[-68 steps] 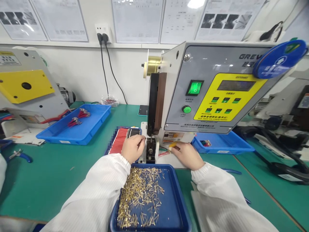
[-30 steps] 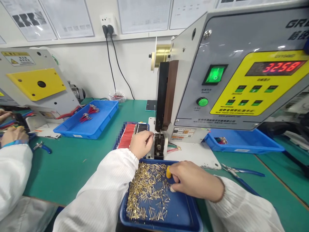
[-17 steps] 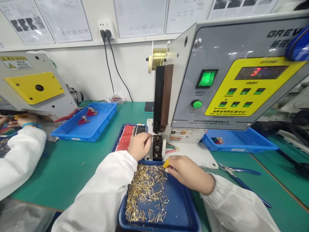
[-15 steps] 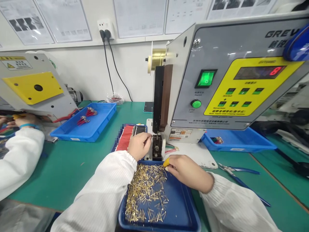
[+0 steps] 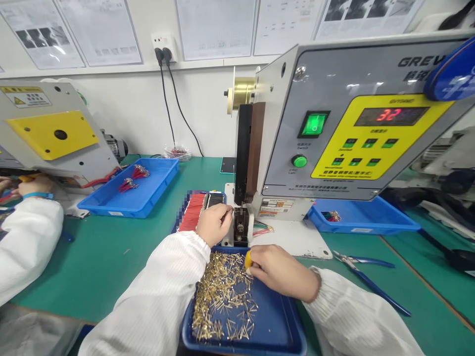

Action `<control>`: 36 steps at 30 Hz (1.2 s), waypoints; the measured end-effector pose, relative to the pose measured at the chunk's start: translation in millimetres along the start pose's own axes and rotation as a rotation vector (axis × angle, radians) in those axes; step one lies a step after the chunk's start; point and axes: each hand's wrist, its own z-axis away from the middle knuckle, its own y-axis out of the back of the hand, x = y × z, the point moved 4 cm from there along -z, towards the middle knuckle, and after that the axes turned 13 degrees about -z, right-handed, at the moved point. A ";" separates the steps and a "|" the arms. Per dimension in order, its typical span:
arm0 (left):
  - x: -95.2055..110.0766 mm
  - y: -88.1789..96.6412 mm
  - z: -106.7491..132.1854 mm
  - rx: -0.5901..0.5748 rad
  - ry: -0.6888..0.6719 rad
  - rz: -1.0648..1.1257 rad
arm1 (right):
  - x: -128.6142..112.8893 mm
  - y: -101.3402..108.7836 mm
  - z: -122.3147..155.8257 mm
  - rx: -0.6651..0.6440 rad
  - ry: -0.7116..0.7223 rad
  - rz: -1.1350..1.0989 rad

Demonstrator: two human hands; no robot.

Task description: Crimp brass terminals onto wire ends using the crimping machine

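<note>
My left hand (image 5: 215, 223) is closed in a pinch beside the small die (image 5: 241, 226) at the foot of the crimping machine (image 5: 284, 113); whatever lies between its fingertips is hidden. Over the far edge of the gold-coloured metal pins (image 5: 218, 284) hovers my right hand (image 5: 284, 271), thumb and finger pressed together, with a yellow finger cot (image 5: 248, 259) on a fingertip. I cannot make out anything in its pinch. The pins lie heaped on the left side of a dark blue tray (image 5: 276, 316). Behind my left hand are red wires (image 5: 192, 212) and black wires (image 5: 215, 199), laid in rows.
Blue-handled cutters (image 5: 371, 277) lie to the right. Blue trays with small wire bundles stand at the left (image 5: 148, 202) and behind the machine (image 5: 367, 220). At far left, a co-worker's hand (image 5: 35, 185) works by another machine (image 5: 55, 123).
My right hand has shifted slightly left and down over the pins. My left hand has stayed at the die. The machine's red display has gone from 8 to 32.
</note>
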 end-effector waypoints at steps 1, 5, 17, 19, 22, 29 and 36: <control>-0.1 -0.4 0.1 -0.005 -0.001 -0.001 | 1.8 3.3 0.2 0.012 -0.001 0.001; -0.5 -1.4 0.4 -0.017 0.001 -0.014 | 11.7 20.0 1.6 0.101 -0.033 -0.017; 0.6 -0.5 0.0 -0.047 0.011 -0.038 | -4.4 -3.4 -4.0 0.013 0.013 -0.156; -0.2 0.2 -0.1 -0.058 0.033 -0.049 | -6.9 -7.3 -4.6 -0.013 0.026 -0.173; -5.4 1.4 -1.3 -0.078 0.080 -0.081 | -5.8 -8.9 -5.2 -0.028 -0.003 -0.192; -46.4 8.8 -11.2 -0.226 0.293 -0.277 | -3.4 -7.2 -5.4 0.023 0.017 -0.210; -101.0 16.7 -9.0 -0.465 0.516 -0.483 | -2.9 -2.0 -3.5 0.090 0.037 -0.302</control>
